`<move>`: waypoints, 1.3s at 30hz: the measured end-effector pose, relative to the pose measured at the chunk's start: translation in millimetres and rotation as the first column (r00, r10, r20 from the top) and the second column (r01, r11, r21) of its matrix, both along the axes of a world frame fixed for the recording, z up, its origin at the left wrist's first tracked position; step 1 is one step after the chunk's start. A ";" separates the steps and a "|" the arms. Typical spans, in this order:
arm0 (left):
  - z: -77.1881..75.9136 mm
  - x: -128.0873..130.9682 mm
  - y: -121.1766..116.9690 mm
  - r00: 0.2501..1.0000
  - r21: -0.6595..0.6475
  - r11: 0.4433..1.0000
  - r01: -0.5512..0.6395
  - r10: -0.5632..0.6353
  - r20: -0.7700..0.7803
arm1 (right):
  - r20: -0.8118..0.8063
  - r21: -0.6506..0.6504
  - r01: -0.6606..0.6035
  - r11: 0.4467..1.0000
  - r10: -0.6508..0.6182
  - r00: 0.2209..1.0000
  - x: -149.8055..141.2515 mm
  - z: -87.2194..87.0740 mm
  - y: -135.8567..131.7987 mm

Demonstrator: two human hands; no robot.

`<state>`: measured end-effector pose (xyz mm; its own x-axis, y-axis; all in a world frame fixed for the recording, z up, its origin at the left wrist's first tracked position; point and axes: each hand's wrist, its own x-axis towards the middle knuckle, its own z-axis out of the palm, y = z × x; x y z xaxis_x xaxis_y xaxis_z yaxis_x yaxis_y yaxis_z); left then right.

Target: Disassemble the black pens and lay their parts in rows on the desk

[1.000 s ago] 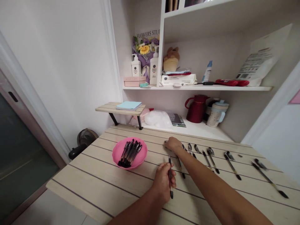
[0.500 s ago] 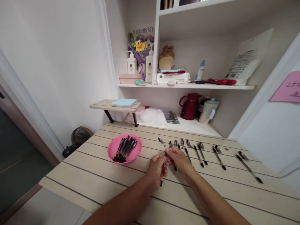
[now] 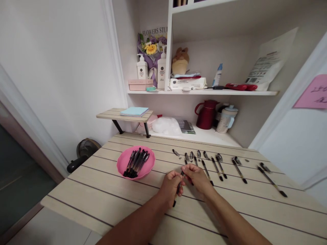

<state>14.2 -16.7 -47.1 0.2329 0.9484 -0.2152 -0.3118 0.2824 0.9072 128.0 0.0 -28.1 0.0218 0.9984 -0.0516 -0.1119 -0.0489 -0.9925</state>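
Observation:
A dark pen (image 3: 174, 203) is gripped in my left hand (image 3: 170, 187), its lower end poking out below the fingers. At the pen's upper end, the fingertips of my right hand (image 3: 195, 175) are pinched; whether they also hold a small part is hidden. Just beyond my hands lies a loose black pen cap (image 3: 175, 152) with a tiny dark piece beside it. To the right, several uncapped pens, such as one pen (image 3: 239, 170), lie in a row with clear-and-black caps (image 3: 205, 155) near their upper ends. On the left, a pink bowl (image 3: 122, 158) holds a bundle of capped pens (image 3: 138, 163).
A small raised stand (image 3: 107, 114) with blue paper (image 3: 134, 111) stands at the table's back left. Behind the table are a white plastic bag (image 3: 166, 126), a red jug (image 3: 205, 115) and a pale cup (image 3: 226, 120), under a shelf (image 3: 217, 92) holding bottles and packets.
My right hand has come back from the loose cap near the table's back to the upper end of the pen in my left hand. The view has shifted slightly to the right.

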 end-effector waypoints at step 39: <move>2.1 -8.6 5.2 0.968 -0.155 0.986 -0.060 0.095 0.231 | 0.936 0.060 0.035 0.998 -0.069 0.346 10.4 13.4 74.2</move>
<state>5.6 -11.5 -45.0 0.2207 0.9281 -0.2997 -0.5393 0.3722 0.7554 138.5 74.1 -14.7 0.0914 0.9939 0.0625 0.8901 -0.0534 -0.4526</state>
